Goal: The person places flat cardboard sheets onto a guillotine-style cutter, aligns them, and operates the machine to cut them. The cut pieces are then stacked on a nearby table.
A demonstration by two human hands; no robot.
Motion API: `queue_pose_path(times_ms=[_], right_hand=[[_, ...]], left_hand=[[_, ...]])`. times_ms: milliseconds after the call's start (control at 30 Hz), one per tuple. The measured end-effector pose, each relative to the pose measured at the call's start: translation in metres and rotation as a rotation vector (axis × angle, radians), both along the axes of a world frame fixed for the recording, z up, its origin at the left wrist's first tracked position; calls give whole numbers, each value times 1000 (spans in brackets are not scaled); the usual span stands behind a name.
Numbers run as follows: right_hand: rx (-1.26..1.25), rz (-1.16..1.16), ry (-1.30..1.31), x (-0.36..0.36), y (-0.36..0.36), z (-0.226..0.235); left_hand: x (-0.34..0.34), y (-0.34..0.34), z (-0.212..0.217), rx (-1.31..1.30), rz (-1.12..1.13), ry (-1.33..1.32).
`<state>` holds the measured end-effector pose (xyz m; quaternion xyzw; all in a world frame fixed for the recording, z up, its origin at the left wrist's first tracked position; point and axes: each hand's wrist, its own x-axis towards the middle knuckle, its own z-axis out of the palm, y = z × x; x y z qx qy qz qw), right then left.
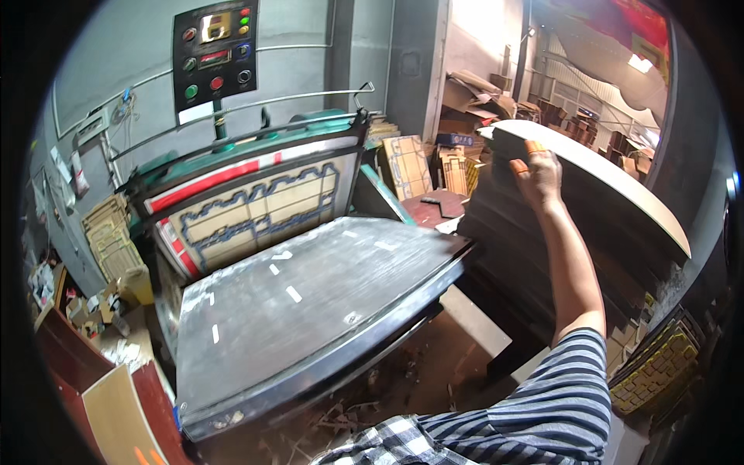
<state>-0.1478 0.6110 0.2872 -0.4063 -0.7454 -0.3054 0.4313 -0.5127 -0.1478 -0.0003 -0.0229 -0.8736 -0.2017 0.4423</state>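
Note:
My right hand [536,177] reaches out to the right, its fingers at the upper edge of a pale-topped board sheet [612,170]. Orange coverings show on the fingertips, with the thumb against the dark side below. That sheet tops a tall dark stack [511,209]. My left hand is out of view. In front of me lies the flat grey metal platen [325,271] of a press, with several short white strips on it. Behind it stands the raised half, carrying a wooden cutting die [263,209] with blue-grey wavy outlines.
A black control panel [215,58] with coloured buttons stands above the press. Wooden die boards [407,167] lean at the back, and more [112,232] at the left. Scraps [349,415] litter the floor below the platen. A patterned yellow die board [659,364] sits low at right.

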Motion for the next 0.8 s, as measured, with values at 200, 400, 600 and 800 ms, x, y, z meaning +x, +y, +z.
queue_pose_path(times_ms=[200, 400, 600, 800], right_hand=[[-598, -892, -49, 132, 67, 50], [-107, -528, -332, 192, 113, 25], [429, -326, -249, 126, 10, 69], [389, 136, -372, 22, -151, 13]], left_hand=[[-105, 122, -3, 71, -492, -26], [-65, 248, 53, -87, -790, -95], [-57, 272, 75, -129, -902, 4], [-26, 271, 92, 95, -882, 140]])
